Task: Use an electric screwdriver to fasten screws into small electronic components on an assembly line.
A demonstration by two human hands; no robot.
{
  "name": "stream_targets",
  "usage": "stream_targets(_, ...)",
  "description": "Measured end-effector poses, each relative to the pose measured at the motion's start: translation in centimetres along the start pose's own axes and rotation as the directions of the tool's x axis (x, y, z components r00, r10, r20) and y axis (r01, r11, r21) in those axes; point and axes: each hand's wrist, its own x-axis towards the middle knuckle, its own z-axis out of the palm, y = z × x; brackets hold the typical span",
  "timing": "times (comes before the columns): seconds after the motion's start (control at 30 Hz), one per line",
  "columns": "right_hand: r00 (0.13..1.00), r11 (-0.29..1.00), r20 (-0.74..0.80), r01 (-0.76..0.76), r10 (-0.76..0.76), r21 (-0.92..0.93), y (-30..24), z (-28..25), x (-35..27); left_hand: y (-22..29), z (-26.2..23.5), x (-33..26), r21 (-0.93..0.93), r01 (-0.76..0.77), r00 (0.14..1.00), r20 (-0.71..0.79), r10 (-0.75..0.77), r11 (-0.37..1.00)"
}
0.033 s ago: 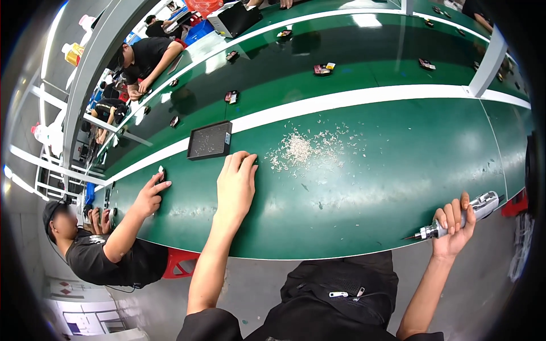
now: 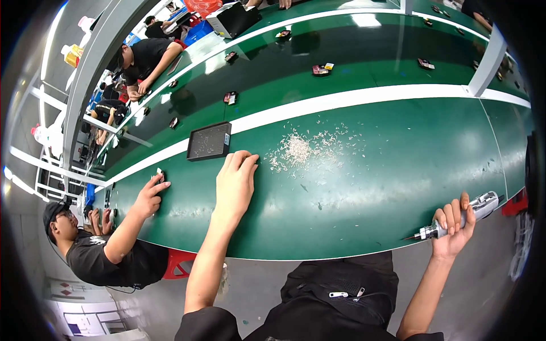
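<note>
My right hand point(image 2: 455, 224) is wrapped round a silver electric screwdriver point(image 2: 483, 206) at the bench's front right edge. Its thin bit points left. Over the green bench point(image 2: 364, 210), my left hand point(image 2: 236, 179) is bent with its fingers drawn together; the fingertips are turned away, so whatever they pinch is hidden. Just right of that hand lies a loose pile of tiny pale screw-like pieces point(image 2: 298, 149), scattered wider to its right. Beyond the left hand sits a shallow black tray point(image 2: 209, 142) with a few small bits in it.
Behind a white rail point(image 2: 341, 100) runs a green conveyor belt point(image 2: 375, 51) carrying several small dark parts point(image 2: 322, 69). A grey post point(image 2: 489, 62) rises at right. A co-worker point(image 2: 85, 250) sits at left with one hand over the bench; another person point(image 2: 148, 62) works across the belt.
The parts on the belt have shifted very slightly left. My left arm has drifted a touch to the left; my right hand and the screwdriver stay in place.
</note>
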Motion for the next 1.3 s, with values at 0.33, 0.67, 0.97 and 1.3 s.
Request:
stream_targets(0.33, 0.999, 0.999, -0.037, 0.023, -0.021, 0.042, 0.0, 0.2, -0.2, -2.5, 0.0, 1.1, 0.0, -0.311, 0.946, 0.096, 0.31, 0.95)
stream_targets(0.67, 0.999, 0.998, -0.033, 0.038, -0.036, 0.042, 0.3, 0.1, -0.3, -2.4, -0.1, 1.5, 0.015, -0.365, 0.922, 0.142, 0.359, 0.931)
stream_targets(0.97, 0.998, 0.999, -0.05, 0.043, -0.042, 0.028, 0.1, 0.3, -0.2, -2.1, -0.2, 2.0, 0.112, -0.507, 0.855, 0.191, 0.482, 0.855)
stream_targets(1.3, 0.997, 0.999, -0.066, 0.041, -0.039, 0.028, -0.1, 0.7, -0.7, -0.5, -0.3, 1.4, 0.047, -0.439, 0.895, 0.109, 0.432, 0.897)
